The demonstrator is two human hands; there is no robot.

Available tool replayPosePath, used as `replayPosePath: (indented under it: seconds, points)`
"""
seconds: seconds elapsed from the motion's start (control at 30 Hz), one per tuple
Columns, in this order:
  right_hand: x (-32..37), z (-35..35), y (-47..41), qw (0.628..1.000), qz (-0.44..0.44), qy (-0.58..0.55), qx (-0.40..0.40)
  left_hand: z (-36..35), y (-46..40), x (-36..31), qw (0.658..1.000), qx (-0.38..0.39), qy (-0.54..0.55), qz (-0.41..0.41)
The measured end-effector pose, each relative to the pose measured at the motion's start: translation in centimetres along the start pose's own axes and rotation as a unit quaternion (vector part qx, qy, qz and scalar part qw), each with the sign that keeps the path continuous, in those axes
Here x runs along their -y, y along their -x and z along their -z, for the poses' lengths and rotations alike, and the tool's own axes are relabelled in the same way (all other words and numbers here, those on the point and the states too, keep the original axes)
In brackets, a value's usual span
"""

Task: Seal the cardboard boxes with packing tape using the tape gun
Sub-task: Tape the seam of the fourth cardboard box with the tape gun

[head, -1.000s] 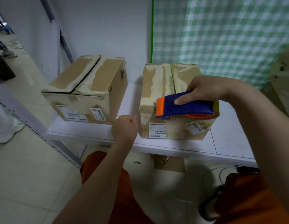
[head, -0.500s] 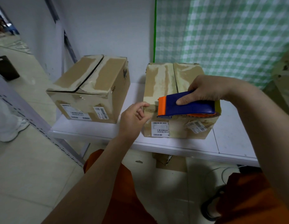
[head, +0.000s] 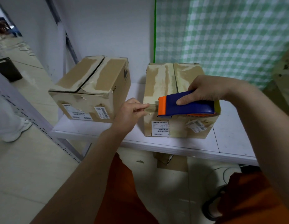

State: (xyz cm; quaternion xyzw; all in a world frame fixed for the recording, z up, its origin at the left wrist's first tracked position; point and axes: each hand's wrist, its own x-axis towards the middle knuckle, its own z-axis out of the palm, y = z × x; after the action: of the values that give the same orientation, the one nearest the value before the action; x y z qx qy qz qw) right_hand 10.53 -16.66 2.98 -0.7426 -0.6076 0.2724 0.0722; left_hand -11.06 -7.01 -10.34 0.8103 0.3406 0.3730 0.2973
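- Overall exposure dim and flat; soft, diffuse light, no hard-edged shadows.
- Brightest zone upper left: floor (head: pixel 19 52) there is washed out, suggesting light enters from that side.
- Soft shadow pooled under the white table (head: pixel 172 147); corners darken toward the frame edges.
- Wide-angle distortion: straight lines bow near the borders, forearms stretch at the bottom.
- Left hand (head: pixel 129 113) slightly motion-blurred; checked curtain (head: pixel 229 38) soft, box labels unreadable.

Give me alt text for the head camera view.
A right hand holds a blue-and-orange tape gun over a brown cardboard box while the left hand pinches the tape end. A second box sits left on the white table.
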Motion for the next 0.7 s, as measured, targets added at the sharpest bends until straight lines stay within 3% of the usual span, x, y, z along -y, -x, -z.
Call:
replayPosePath:
  seconds: [0.17, 0.33, 0.7]
  points:
    - [-0.1, -0.1, 0.0, 1.000, -0.002, 0.004, -0.003, -0.7, -0.2, -0.2, 0.999, -0.049, -0.017, 0.014]
    - [0.0, -0.2, 0.2, 1.000, -0.006, 0.002, -0.007, -1.9, -0.6, -1.2, 0.983, -0.055, -0.124, -0.120]
    - [-3.2, 1.9, 2.4, 0.996, -0.070, 0.053, -0.003, -3.3, -0.4, 0.0, 0.984, -0.085, -0.098, -0.120]
